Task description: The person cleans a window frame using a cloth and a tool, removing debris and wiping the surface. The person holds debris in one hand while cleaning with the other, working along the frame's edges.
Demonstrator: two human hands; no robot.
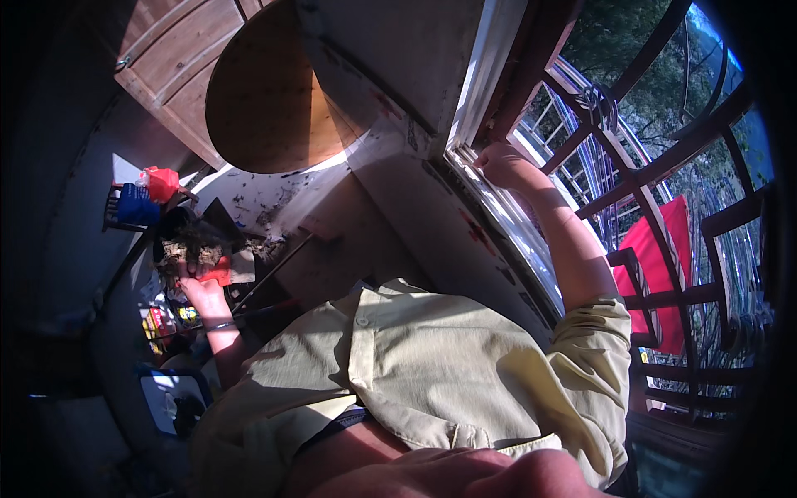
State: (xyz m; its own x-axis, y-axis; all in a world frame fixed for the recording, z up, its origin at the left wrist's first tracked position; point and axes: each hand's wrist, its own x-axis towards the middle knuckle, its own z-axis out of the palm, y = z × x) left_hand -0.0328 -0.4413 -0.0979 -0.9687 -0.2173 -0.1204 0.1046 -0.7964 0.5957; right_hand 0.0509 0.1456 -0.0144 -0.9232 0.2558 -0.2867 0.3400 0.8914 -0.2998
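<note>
My left hand point(202, 287) is at the lower edge of a dark container point(163, 239) of dry, leafy debris point(193, 252). Its fingers meet the debris beside an orange-red piece point(218, 272); shadow hides whether they grip anything. A dark band circles that wrist. My right arm is stretched out to the window, and my right hand point(503, 167) rests with curled fingers on the sunlit metal window track point(476, 167), near the frame's corner. Its fingertips are partly hidden, so anything between them cannot be made out.
A round wooden tabletop point(268, 93) stands before me, with debris scattered on the pale surface point(249, 193) below. Blue point(137, 204) and red point(163, 183) packages lie at left. A long thin stick point(274, 272) slants near my left arm. Window bars point(635, 177) and red cloth point(657, 274) are at right.
</note>
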